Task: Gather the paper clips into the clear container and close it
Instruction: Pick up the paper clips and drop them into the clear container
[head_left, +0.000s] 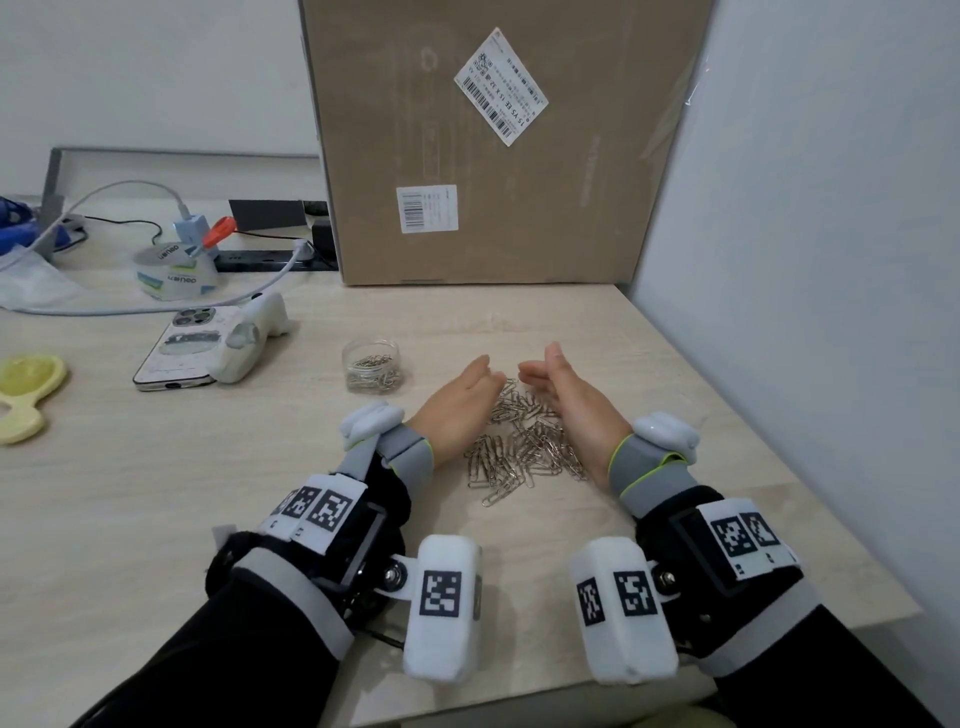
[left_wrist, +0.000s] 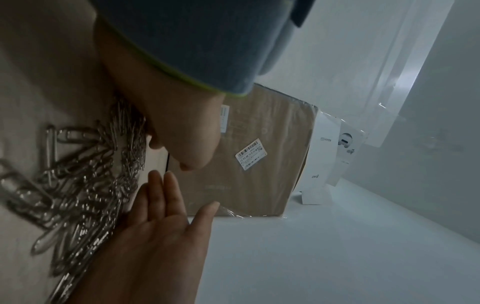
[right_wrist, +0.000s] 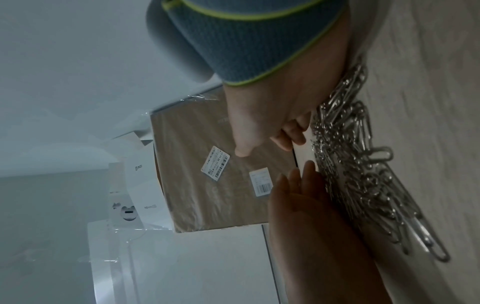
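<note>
A loose pile of silver paper clips (head_left: 524, 447) lies on the pale wooden table (head_left: 208, 493) between my two hands. My left hand (head_left: 462, 400) stands on its edge against the pile's left side, fingers straight. My right hand (head_left: 566, 395) stands on its edge at the pile's right side, fingers slightly bent inward and thumb up. The fingertips nearly meet beyond the pile. Neither hand holds anything. The wrist views show the clips (left_wrist: 78, 185) (right_wrist: 350, 164) pressed between left hand (left_wrist: 182, 133) (right_wrist: 311, 216) and right hand (left_wrist: 161, 226) (right_wrist: 259, 115). The small clear round container (head_left: 375, 366), holding several clips, stands left of my left hand.
A large cardboard box (head_left: 493, 145) stands against the wall just beyond the hands. A white wall (head_left: 805, 260) borders the table on the right. To the left lie a phone (head_left: 182, 348), a white device (head_left: 249, 332), a tape roll (head_left: 174, 270) and a yellow object (head_left: 26, 395).
</note>
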